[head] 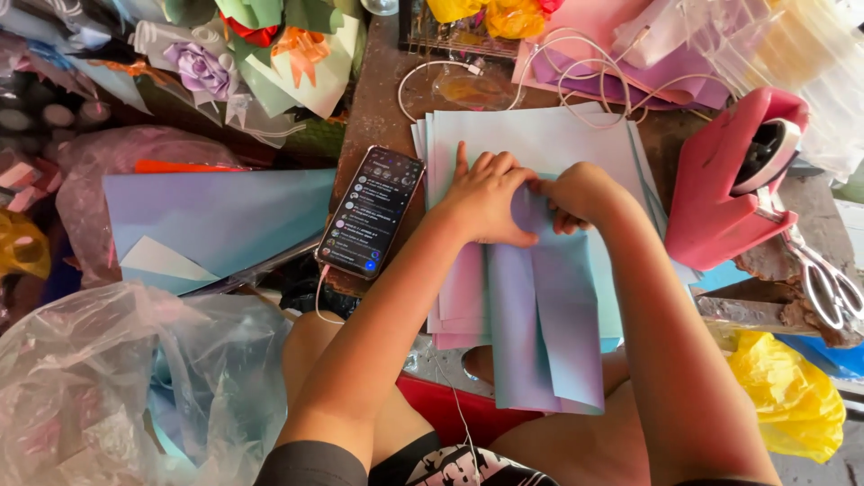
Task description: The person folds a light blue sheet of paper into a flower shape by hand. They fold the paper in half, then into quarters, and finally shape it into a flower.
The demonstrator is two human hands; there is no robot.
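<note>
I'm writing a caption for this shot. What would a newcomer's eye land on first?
Dead centre, the left hand and right hand pinch a fold in a lilac-blue sheet atop a paper stack. Left of it lies a lit phone; at right, a pink holder and scissors.

A cramped craft workshop: stacked coloured paper sheets (531, 144), paper flowers (202, 70), scissors (823, 279), a pink tape dispenser (729, 180) and plastic bags (117, 378) crowd the worn table (378, 99).
</note>
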